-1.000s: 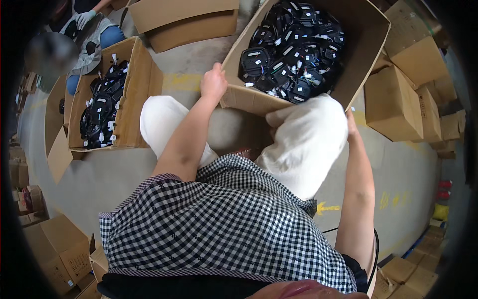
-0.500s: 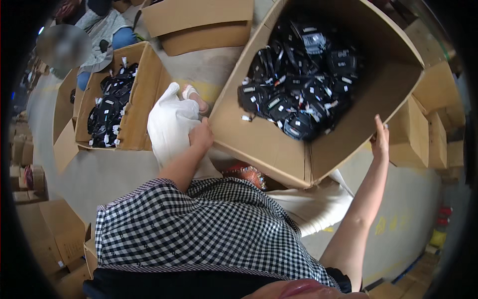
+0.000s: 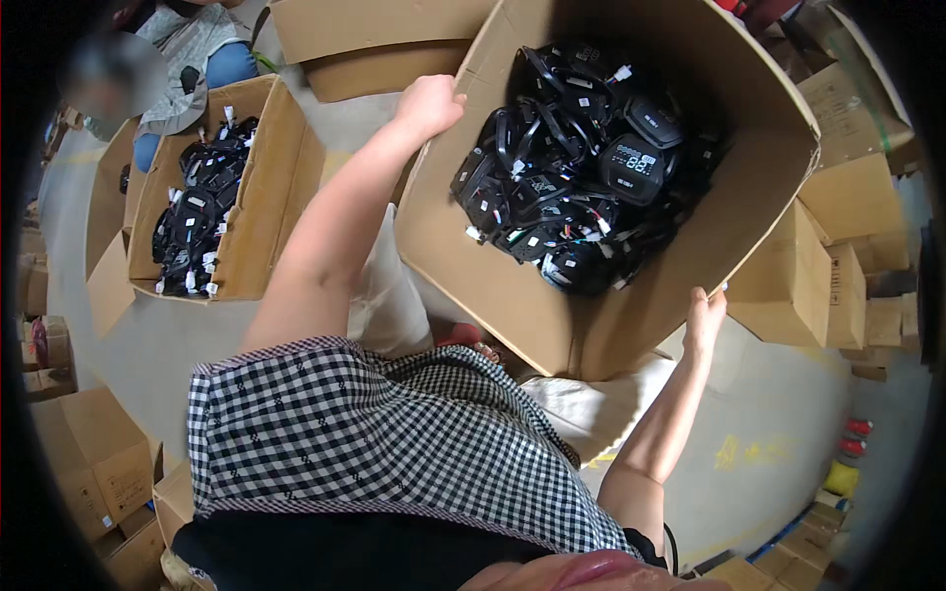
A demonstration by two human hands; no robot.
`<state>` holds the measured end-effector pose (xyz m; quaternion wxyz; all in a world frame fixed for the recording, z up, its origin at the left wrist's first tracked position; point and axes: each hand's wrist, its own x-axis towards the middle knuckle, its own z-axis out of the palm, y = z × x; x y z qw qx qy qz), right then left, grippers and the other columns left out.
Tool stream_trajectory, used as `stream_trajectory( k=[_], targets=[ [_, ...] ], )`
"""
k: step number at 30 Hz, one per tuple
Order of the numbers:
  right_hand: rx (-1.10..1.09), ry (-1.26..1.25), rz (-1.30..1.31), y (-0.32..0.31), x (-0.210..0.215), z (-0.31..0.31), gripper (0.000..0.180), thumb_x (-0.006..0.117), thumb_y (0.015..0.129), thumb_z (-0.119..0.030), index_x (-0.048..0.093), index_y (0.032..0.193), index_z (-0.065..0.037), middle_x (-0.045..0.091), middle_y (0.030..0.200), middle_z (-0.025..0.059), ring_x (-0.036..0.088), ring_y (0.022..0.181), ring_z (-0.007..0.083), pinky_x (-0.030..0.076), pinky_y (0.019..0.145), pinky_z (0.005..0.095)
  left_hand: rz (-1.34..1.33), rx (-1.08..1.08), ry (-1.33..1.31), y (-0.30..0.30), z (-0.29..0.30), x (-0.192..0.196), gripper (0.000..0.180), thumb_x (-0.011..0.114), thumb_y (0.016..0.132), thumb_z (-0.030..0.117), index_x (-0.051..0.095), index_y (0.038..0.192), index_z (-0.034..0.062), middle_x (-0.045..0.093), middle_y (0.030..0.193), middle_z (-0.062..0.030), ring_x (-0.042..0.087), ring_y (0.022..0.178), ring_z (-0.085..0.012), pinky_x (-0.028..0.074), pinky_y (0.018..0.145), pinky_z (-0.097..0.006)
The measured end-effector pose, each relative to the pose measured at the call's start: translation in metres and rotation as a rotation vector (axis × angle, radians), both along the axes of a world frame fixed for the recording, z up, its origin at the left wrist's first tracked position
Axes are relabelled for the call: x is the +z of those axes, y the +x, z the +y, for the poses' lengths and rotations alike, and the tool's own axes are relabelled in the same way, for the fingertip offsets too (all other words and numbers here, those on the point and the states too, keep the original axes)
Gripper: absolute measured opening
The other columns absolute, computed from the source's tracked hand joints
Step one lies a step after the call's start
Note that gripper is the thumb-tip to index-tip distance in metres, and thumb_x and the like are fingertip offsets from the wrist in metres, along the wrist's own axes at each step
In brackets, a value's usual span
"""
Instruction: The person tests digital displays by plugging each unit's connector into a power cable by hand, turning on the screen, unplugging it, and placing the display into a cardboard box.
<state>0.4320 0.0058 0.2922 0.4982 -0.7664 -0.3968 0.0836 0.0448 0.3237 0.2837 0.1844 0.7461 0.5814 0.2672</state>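
Note:
A large open cardboard box [image 3: 522, 315] stands tilted in front of me. Inside lies a heap of black digital display units [image 3: 636, 169] with black cables and small white connectors. On the box's left rim, my left hand [image 3: 432, 105] is closed with its fingers over the edge. My right hand [image 3: 706, 315] grips the rim on the near right side, fingertips at the top edge. The box's lower part and underside are hidden by its walls.
To the left, another open box [image 3: 286, 167] holds similar black units [image 3: 197, 222], with a seated person [image 3: 192, 69] behind it. A further carton [image 3: 379, 49] stands at the back. Stacked cartons [image 3: 788, 271] line the right, and others [image 3: 99, 458] sit at lower left.
My left hand has moved up and away along the left rim. The right hand has shifted left and nearer. The box has turned slightly, and the units inside have tumbled about.

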Motion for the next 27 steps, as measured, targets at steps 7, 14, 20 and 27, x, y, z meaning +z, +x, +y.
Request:
stream_trajectory(
  k=[7,14,20,27],
  targets=[
    [0.006,0.221,0.265,0.005,0.001,-0.027,0.027,0.050,0.080,-0.004,0.058,0.104,0.004,0.061,0.097,0.0072,0.055,0.091,0.0147,0.044,0.082,0.0304,-0.011,-0.425,0.152,-0.031,-0.032,-0.027,0.017,0.062,0.074,0.013,0.064,0.083,-0.0006,0.063,0.079,-0.0240,0.062,0.079,-0.0404,0.051,0.073,-0.046],
    [0.183,0.165,0.324,-0.010,-0.005,-0.016,0.031,0.050,0.081,-0.003,0.055,0.111,0.002,0.060,0.106,0.0084,0.056,0.095,0.0166,0.044,0.086,0.0314,-0.042,-0.369,0.208,-0.107,-0.079,-0.054,0.016,0.060,0.077,0.011,0.060,0.089,0.0004,0.060,0.074,-0.0236,0.059,0.072,-0.0425,0.048,0.064,-0.046],
    [0.301,-0.068,0.176,-0.012,-0.022,0.055,0.034,0.049,0.081,-0.005,0.057,0.113,0.005,0.063,0.104,0.0115,0.057,0.094,0.0170,0.045,0.084,0.0301,-0.083,-0.044,0.149,-0.159,-0.128,-0.083,0.023,0.061,0.080,0.013,0.061,0.100,0.0040,0.063,0.080,-0.0219,0.061,0.075,-0.0416,0.050,0.068,-0.046],
    [0.298,0.052,0.118,-0.002,-0.063,0.100,0.039,0.047,0.080,-0.004,0.057,0.117,-0.001,0.064,0.104,0.0086,0.058,0.095,0.0174,0.045,0.084,0.0297,-0.184,0.091,0.122,-0.137,-0.146,-0.101,0.025,0.056,0.087,0.012,0.059,0.110,0.0030,0.065,0.087,-0.0212,0.063,0.080,-0.0385,0.050,0.069,-0.044]
  ],
)
